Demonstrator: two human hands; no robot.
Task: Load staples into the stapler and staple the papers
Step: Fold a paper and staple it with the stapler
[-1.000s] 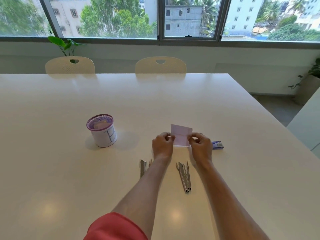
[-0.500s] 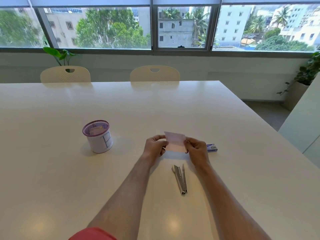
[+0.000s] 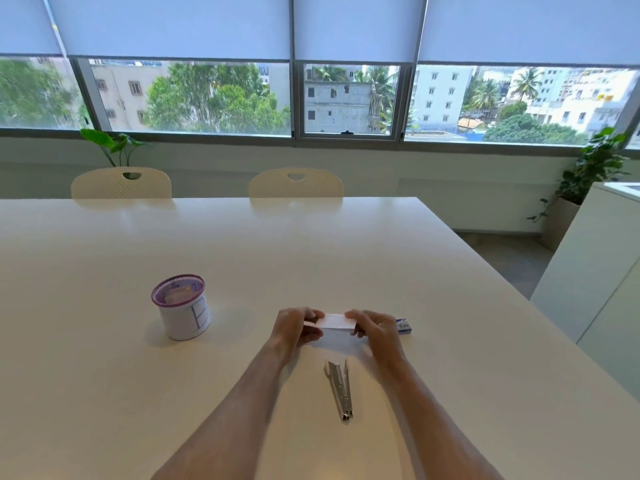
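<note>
White table [image 3: 104, 393], window at twelve o'clock: left hand [image 3: 294, 329] and right hand [image 3: 375, 329] pinch the folded paper [image 3: 334, 322], metal stapler [image 3: 341, 389] lying at six.

left grip [image 3: 296, 329], right grip [image 3: 375, 329], both pinching

White table [image 3: 311, 244], two chairs [image 3: 121, 183], half-lowered window blinds [image 3: 173, 26].

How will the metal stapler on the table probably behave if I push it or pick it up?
The stapler looks like bare metal, so it is probably stiff and rather heavy for its size. It lies flat and long on the smooth, glossy table, so a push would likely make it slide, not roll or tip. Its arms seem slightly spread, so it may hinge when lifted.
</note>
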